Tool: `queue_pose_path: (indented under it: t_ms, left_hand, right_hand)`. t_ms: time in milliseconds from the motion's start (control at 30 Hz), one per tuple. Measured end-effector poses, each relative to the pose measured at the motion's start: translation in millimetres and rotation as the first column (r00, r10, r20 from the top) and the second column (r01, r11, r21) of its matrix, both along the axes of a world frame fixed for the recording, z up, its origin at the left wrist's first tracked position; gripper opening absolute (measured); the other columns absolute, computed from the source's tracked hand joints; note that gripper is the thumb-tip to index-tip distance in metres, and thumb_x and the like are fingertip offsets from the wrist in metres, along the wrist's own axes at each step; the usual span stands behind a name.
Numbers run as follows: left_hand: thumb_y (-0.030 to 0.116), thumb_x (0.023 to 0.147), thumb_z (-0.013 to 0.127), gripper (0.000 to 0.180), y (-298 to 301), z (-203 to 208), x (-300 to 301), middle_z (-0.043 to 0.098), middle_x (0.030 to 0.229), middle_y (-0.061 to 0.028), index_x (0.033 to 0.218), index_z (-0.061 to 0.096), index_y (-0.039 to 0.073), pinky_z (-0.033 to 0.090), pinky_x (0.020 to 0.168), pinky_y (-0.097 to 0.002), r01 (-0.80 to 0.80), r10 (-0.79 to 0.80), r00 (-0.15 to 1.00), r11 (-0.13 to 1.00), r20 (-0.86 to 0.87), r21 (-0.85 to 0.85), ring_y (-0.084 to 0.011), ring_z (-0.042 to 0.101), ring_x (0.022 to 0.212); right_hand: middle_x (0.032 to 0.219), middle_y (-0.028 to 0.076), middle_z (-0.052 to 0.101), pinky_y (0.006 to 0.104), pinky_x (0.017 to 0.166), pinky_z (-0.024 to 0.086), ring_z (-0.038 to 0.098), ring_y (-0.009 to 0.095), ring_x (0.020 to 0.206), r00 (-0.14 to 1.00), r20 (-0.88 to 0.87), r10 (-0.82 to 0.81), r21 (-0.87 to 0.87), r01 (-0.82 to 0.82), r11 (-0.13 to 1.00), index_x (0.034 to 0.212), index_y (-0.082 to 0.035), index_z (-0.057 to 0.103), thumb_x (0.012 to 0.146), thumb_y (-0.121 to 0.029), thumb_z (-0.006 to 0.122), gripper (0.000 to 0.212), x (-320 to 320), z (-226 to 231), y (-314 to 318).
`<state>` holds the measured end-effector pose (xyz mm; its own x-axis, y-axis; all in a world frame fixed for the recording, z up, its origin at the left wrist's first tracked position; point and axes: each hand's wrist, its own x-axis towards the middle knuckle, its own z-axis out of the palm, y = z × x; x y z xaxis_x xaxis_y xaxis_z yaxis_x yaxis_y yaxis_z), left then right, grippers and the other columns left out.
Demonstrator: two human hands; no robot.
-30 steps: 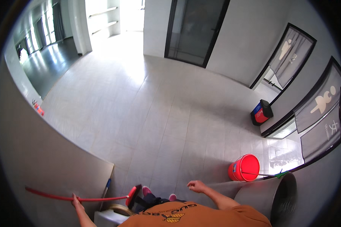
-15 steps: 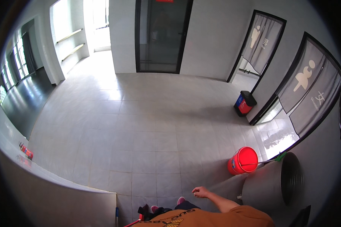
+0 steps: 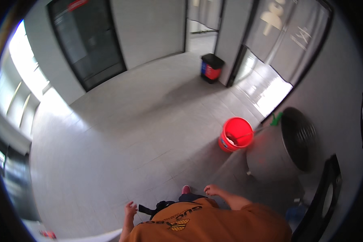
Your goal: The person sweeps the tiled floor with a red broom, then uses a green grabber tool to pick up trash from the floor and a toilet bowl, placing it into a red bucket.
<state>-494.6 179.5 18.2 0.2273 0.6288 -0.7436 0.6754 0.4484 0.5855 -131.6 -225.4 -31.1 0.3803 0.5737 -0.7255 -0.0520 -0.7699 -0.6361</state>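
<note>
My left hand (image 3: 130,209) hangs in the air beside my orange shirt (image 3: 205,220), its fingers apart and nothing visible in them. My right hand (image 3: 212,190) hovers over the floor in front of me, loosely bent, and I see nothing in it. Nearest to the right hand is a red bucket (image 3: 226,141), apart from it and farther off. Inside the bucket lies something small and whitish, too blurred to name. A thin stick runs from the bucket toward a green piece (image 3: 276,119) at the rim of a large grey barrel (image 3: 266,155).
A black bin with blue and red fronts (image 3: 211,69) stands by the wall between two curtained doorways. A dark framed glass door (image 3: 88,44) is at the far left. Right of me is a black frame-like object (image 3: 326,197). Grey tiles (image 3: 129,133) cover the floor.
My view has swung right, so the bucket, barrel and bin appear farther left and higher. My left hand has come into view. The right hand stays in front of me, apart from the bucket.
</note>
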Motion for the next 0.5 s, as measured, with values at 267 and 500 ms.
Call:
queue_pose_path:
  t_ms: [267, 500]
  left_hand:
    - [0.004, 0.077, 0.062, 0.025, 11.9, -27.4, 141.8, 0.062, 0.073, -0.0080, 0.101, 0.057, 0.005, 0.047, 0.044, -0.0333, 0.678, -0.677, 0.731, 0.706, -0.086, 0.205, -0.0208, 0.062, 0.057]
    - [0.009, 0.080, 0.061, 0.033, 69.4, 26.8, 300.6, 0.063, 0.083, -0.0124, 0.112, 0.052, 0.002, 0.051, 0.049, -0.0335, 0.510, -0.512, 0.859, 0.852, 0.016, -0.120, -0.0227, 0.063, 0.064]
  right_hand:
    - [0.079, 0.006, 0.067, 0.0309, 0.073, 0.050, 0.064, 0.017, 0.076, 0.948, 0.240, -0.209, 0.009, 0.213, 0.977, 0.094, -0.008, 0.065, 0.077, -0.015, 0.055, 0.022, 151.8, 42.3, 56.4]
    - [0.087, 0.006, 0.067, 0.0292, 0.073, 0.049, 0.063, 0.017, 0.081, 0.935, 0.269, -0.233, 0.006, 0.240, 0.971, 0.096, -0.009, 0.065, 0.075, -0.017, 0.056, 0.025, 186.6, 85.7, 106.8]
